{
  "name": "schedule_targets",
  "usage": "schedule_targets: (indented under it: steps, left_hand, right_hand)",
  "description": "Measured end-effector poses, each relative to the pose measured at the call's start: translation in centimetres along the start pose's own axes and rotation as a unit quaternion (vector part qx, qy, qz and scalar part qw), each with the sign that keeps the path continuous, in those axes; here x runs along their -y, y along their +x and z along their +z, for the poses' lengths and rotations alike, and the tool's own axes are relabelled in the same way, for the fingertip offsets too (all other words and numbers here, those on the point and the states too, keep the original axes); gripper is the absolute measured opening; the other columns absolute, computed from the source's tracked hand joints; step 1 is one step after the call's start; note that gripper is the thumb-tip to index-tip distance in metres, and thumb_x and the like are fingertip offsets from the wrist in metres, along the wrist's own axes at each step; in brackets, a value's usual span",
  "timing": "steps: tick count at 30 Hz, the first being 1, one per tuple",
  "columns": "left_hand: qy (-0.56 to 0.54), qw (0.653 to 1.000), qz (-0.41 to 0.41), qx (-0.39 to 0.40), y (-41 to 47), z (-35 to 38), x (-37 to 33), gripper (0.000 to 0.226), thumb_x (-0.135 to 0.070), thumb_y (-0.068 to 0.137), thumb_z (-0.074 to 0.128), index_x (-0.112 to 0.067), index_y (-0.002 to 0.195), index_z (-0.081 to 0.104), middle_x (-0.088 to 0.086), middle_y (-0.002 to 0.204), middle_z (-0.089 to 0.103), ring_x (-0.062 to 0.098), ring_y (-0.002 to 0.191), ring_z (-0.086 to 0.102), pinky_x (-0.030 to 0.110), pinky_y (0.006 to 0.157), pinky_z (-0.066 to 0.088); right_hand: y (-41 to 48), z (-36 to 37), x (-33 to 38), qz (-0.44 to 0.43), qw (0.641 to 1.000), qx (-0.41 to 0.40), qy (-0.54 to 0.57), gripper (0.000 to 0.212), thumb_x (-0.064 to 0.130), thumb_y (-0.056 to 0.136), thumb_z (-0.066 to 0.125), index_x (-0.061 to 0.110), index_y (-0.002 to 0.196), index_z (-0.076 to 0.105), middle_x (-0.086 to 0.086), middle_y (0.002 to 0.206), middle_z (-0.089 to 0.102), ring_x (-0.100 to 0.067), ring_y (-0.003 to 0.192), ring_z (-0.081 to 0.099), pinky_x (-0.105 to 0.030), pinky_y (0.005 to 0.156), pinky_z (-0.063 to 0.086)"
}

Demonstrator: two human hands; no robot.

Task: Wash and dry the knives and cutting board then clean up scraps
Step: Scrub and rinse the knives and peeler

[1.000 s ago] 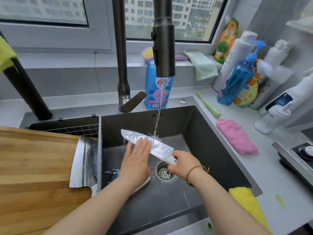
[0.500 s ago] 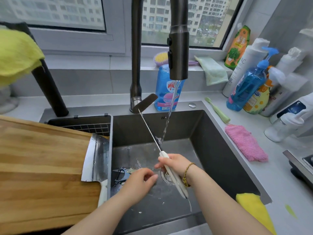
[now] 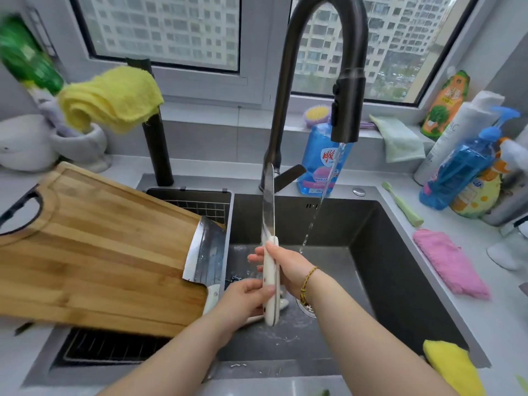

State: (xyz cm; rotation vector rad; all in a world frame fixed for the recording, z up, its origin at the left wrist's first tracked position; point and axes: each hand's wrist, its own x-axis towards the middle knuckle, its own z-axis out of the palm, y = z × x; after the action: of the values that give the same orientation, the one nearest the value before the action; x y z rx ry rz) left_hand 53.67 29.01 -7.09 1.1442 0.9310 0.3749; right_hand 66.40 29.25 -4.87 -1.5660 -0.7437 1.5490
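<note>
Change: a second ago the knife (image 3: 268,212) lay flat under the stream (image 3: 323,195) with my left palm rubbing along the blade; now it is turned up on end and sits to the left of the water, which falls past it without touching.
Left hand: my left hand (image 3: 245,301) has left the blade and come to the white handle (image 3: 271,278), thumb and fingertips pinching its lower end.
Right hand: my right hand (image 3: 288,267) is curled round the upper handle, just below the blade, as it was half a second ago.
Meaning: I judge the blade rinse finished, or nearly so. Attention moves to the handle, which may still need rubbing or a rinse before drying.
Where: the knife is over the sink (image 3: 400,267), held in the air by both hands, in front of the base of the faucet (image 3: 345,110).
Pointing: tip up and away from me toward the faucet base, butt down toward my body.
Long axis: close to upright in the head view, leaning slightly away. The blade shows as a narrow strip; I cannot tell which way its edge faces.
Still to wash: the cleaver (image 3: 207,252) lies on the cutting board (image 3: 100,247), which rests tilted across the sink's left side. Both look untouched.
</note>
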Motion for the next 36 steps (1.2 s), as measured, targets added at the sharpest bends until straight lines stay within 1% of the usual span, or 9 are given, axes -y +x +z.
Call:
schedule_targets:
  steps: [3, 6, 9, 14, 18, 22, 25, 29, 36]
  left_hand:
    - [-0.03, 0.999, -0.023, -0.025, -1.4, -1.5, -0.4, 0.006, -0.015, 0.091, 0.053, -0.011, 0.093, 0.058, 0.003, 0.083, 0.062, 0.013, 0.075, 0.06, 0.02, 0.062, 0.051]
    - [-0.036, 0.998, -0.027, -0.036, -2.8, -3.5, -1.2, 0.006, -0.014, 0.092, 0.052, -0.011, 0.094, 0.057, 0.002, 0.074, 0.056, 0.014, 0.067, 0.053, 0.023, 0.058, 0.045]
    - [0.009, 0.999, -0.009, -0.05, -3.8, -6.1, -1.7, 0.01, -0.022, 0.089, 0.059, -0.013, 0.091, 0.063, 0.002, 0.074, 0.059, 0.013, 0.066, 0.053, 0.022, 0.061, 0.043]
    - [0.079, 0.989, 0.001, -0.126, -4.8, -8.5, -1.1, 0.003, -0.014, 0.085, 0.063, -0.013, 0.088, 0.064, -0.005, 0.069, 0.063, -0.003, 0.049, 0.056, 0.012, 0.047, 0.041]
    - [0.085, 0.98, -0.001, -0.18, -4.9, -9.2, -0.6, 0.008, -0.014, 0.081, 0.068, -0.011, 0.087, 0.063, -0.004, 0.067, 0.063, 0.003, 0.056, 0.059, 0.013, 0.048, 0.041]
    - [0.155, 0.963, -0.023, -0.218, -4.3, -10.3, 0.1, 0.014, -0.016, 0.076, 0.074, -0.014, 0.082, 0.062, -0.002, 0.074, 0.062, 0.008, 0.065, 0.057, 0.017, 0.055, 0.041]
    - [0.219, 0.951, -0.048, -0.213, -3.5, -10.8, 0.9, 0.018, -0.022, 0.075, 0.075, -0.019, 0.077, 0.057, -0.007, 0.07, 0.06, 0.005, 0.064, 0.056, 0.017, 0.054, 0.041]
    - [0.314, 0.927, -0.067, -0.193, -2.4, -11.2, 1.8, 0.016, -0.029, 0.077, 0.073, -0.019, 0.079, 0.06, -0.009, 0.063, 0.056, 0.003, 0.057, 0.051, 0.015, 0.049, 0.035]
    - [0.341, 0.92, -0.088, -0.172, -1.3, -11.0, 2.7, 0.015, -0.03, 0.078, 0.071, -0.021, 0.078, 0.06, -0.009, 0.064, 0.057, 0.003, 0.057, 0.051, 0.015, 0.047, 0.035]
  right_hand:
    - [0.3, 1.5, 0.4, -0.006, 0.999, 0.019, -0.039, 0.037, 0.035, 0.099, 0.031, 0.013, 0.12, 0.052, 0.003, 0.099, 0.06, -0.015, 0.096, 0.051, -0.03, 0.084, 0.046]
    - [1.1, 3.6, 0.7, -0.009, 0.997, 0.023, -0.069, 0.032, 0.036, 0.098, 0.033, 0.016, 0.109, 0.057, -0.002, 0.088, 0.052, -0.021, 0.087, 0.045, -0.042, 0.093, 0.044]
    - [1.6, 5.6, 1.0, 0.005, 0.996, 0.019, -0.092, 0.03, 0.038, 0.096, 0.037, 0.016, 0.099, 0.056, -0.002, 0.083, 0.052, -0.013, 0.073, 0.047, -0.023, 0.066, 0.04]
    - [2.8, 8.3, 0.6, -0.007, 0.984, 0.029, -0.178, 0.035, 0.043, 0.093, 0.04, 0.016, 0.11, 0.057, -0.004, 0.101, 0.056, -0.018, 0.091, 0.051, -0.028, 0.083, 0.042]
    - [3.0, 9.2, 0.5, -0.043, 0.982, 0.005, -0.186, 0.023, 0.032, 0.096, 0.041, 0.021, 0.086, 0.059, 0.0, 0.087, 0.055, -0.014, 0.079, 0.053, -0.019, 0.062, 0.037]
    - [3.7, 8.8, -0.2, -0.098, 0.977, -0.109, -0.156, 0.025, 0.026, 0.097, 0.036, 0.016, 0.091, 0.059, -0.011, 0.108, 0.053, -0.027, 0.109, 0.048, -0.034, 0.095, 0.04]
    - [4.1, 8.1, -0.3, -0.057, 0.99, -0.097, -0.089, 0.031, 0.023, 0.098, 0.03, 0.008, 0.098, 0.057, -0.011, 0.097, 0.054, -0.023, 0.094, 0.047, -0.03, 0.081, 0.038]
    - [4.9, 7.6, -1.0, -0.006, 0.997, -0.074, -0.004, 0.032, 0.025, 0.099, 0.03, 0.021, 0.078, 0.053, -0.012, 0.112, 0.058, -0.026, 0.113, 0.051, -0.034, 0.098, 0.038]
    - [5.1, 7.3, -1.2, 0.003, 0.998, -0.067, 0.017, 0.029, 0.024, 0.099, 0.031, 0.024, 0.078, 0.051, -0.004, 0.103, 0.054, -0.017, 0.107, 0.049, -0.032, 0.105, 0.036]
